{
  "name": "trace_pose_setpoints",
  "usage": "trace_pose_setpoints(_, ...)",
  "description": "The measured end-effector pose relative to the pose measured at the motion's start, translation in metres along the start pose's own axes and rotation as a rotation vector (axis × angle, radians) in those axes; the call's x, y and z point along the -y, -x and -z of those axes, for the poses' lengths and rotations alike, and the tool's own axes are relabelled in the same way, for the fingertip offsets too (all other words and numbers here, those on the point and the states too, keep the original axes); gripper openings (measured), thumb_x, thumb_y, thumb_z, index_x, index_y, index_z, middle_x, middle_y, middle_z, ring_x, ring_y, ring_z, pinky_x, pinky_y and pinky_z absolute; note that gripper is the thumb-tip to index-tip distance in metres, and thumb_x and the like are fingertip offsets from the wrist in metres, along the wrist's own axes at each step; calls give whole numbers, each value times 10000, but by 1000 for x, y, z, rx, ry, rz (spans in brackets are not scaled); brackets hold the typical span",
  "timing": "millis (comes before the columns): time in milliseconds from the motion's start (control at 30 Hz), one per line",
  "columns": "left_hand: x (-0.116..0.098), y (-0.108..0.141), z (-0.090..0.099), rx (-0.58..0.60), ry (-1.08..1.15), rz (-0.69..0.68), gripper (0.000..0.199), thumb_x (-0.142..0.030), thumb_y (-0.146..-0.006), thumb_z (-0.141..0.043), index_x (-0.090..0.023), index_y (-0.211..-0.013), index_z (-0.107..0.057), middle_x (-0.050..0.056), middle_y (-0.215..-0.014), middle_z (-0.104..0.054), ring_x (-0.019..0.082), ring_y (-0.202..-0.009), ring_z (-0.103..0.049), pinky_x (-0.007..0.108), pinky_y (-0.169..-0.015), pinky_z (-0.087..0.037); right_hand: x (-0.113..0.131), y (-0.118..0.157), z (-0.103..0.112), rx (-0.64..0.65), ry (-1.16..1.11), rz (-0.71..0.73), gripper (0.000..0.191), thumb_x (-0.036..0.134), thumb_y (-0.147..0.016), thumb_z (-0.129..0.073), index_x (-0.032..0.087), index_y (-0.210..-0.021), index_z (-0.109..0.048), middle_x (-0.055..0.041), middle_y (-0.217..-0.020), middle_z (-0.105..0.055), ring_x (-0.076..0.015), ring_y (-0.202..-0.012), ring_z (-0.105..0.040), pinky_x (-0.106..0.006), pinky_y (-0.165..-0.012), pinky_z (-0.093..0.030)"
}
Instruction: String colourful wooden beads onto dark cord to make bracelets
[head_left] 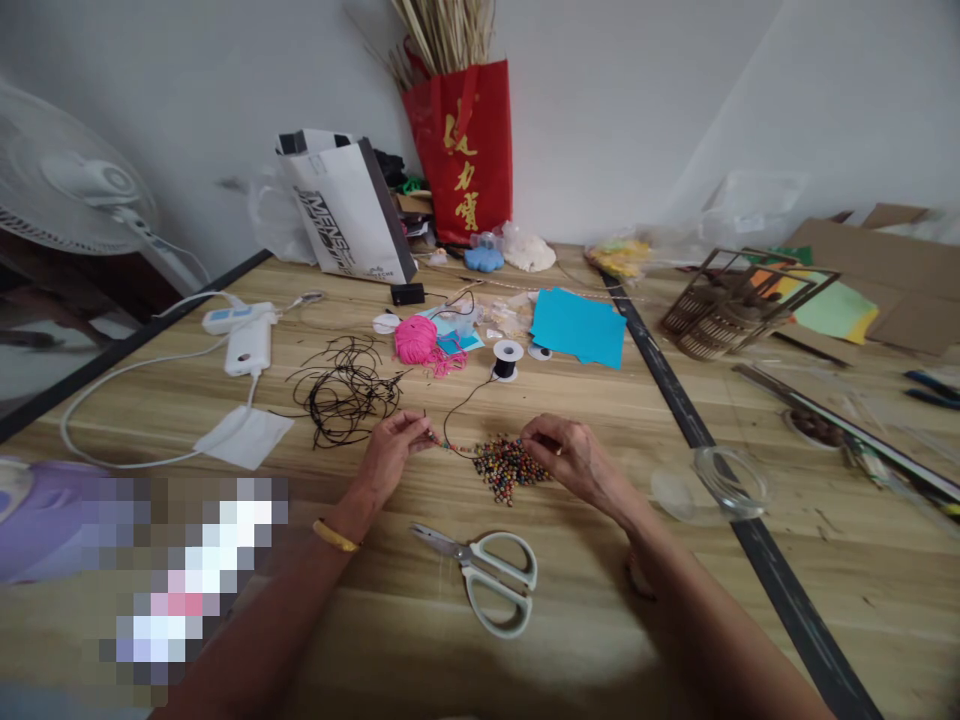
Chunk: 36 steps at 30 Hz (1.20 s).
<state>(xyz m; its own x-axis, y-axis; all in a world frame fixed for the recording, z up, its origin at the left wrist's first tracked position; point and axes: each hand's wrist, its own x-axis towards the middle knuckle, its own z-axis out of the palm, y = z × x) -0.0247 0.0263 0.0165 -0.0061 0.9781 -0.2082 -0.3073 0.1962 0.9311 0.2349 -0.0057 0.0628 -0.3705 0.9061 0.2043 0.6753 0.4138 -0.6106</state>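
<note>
"Black beaded cord (453,445): which hand has it?"

"The left hand (397,440), fingers pinched on one end. The right hand (566,448) curls its fingers at the edge of the bead pile (508,470); whether they hold a bead, I can't tell."

"Where does the strung part run?"

"From the left fingers toward the pile, low over the counter (592,580)."

"How will it handle?"

"Light and limp, I'd guess, the beads hard, slippery, prone to rolling. Pinch the cord near its tip."

"Farther out?"

"A spool (505,367) behind, scissors (463,552) in front."
</note>
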Motion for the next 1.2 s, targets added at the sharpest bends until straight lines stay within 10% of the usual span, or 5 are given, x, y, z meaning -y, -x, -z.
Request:
trace_pose_setpoints(333,-3,-1,4,10,-91,-16,309,-332,-575,-793,-125,-702,-601,-21,-592,-618,109,-554,-595,235,-566,-509,1,2,1,146,-53,86,129,124,-858,-514,143,-795,-625,-6,-691,-603,-94,-570,-486,-196,-535,-348)
trace_pose_setpoints(567,-11,14,-8,300,-379,-80,217,-320,-687,-718,-120,-698,-633,-8,-590,-613,100,-555,-558,213,-561,-471,14,4,-14,371,-163,189,151,70,-841,-534,158,-778,-639,-8,-741,-626,-107,-644,-536,-191,-587,-378)
trace_pose_setpoints(867,16,19,-35,560,-598,-61,127,-226,-697,-666,-100,-712,-661,13,-641,-627,102,-590,-541,207,-574,-410,4,4,-52,288,-255,-53,165,43,-742,-617,169,-843,-586,35,-657,-602,-93,-567,-528,-179,-537,-373)
trace_pose_setpoints(1200,33,19,-40,538,-486,-10,259,-207,-616,-746,-135,-675,-504,-45,-588,-531,77,-551,-504,182,-536,-383,-12,8,-54,300,-387,-60,88,120,-765,-654,150,-844,-626,11,-702,-637,-101,-609,-552,-184,-570,-404)
